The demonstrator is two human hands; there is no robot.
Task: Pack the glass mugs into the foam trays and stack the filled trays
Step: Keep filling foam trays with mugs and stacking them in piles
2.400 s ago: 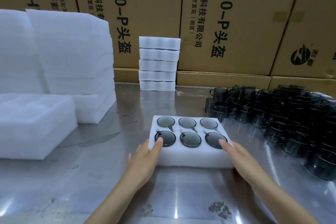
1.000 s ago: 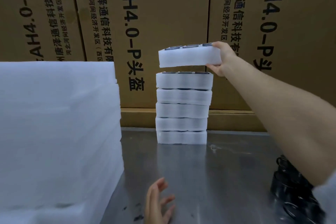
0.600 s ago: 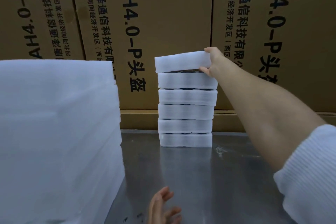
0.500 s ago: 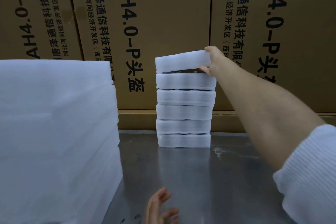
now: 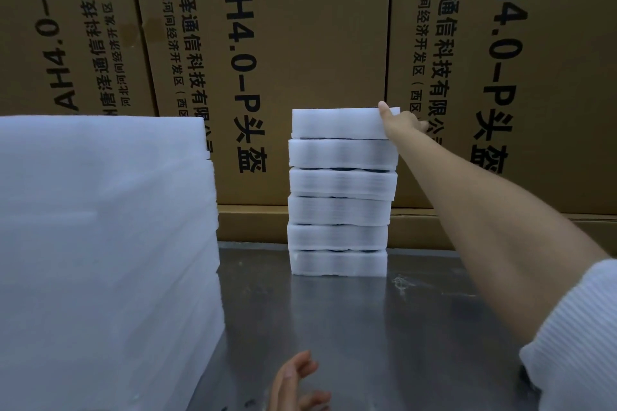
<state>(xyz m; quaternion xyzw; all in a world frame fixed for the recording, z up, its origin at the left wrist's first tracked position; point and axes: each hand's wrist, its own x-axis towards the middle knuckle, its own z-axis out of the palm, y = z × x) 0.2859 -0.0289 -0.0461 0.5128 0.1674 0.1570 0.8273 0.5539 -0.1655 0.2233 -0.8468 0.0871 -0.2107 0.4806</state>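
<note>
Head view: top foam tray [image 5: 337, 122] level on the stack of filled trays [image 5: 339, 210], at the back of the steel surface [image 5: 417, 327] against cardboard boxes [image 5: 317, 27]. Right hand [image 5: 402, 123] at the tray's right end — thumb up on its upper corner, other fingers hidden behind; grip impossible to tell. Left hand [image 5: 293, 384] low, fingers loosely spread, holding nothing — beside a pile of empty foam [image 5: 100, 243].

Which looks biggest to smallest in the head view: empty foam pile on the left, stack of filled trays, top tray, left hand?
1. Empty foam pile, though it sits nearest the camera.
2. Stack of filled trays.
3. Top tray.
4. Left hand, cut off by the frame edge, so unsure.
</note>
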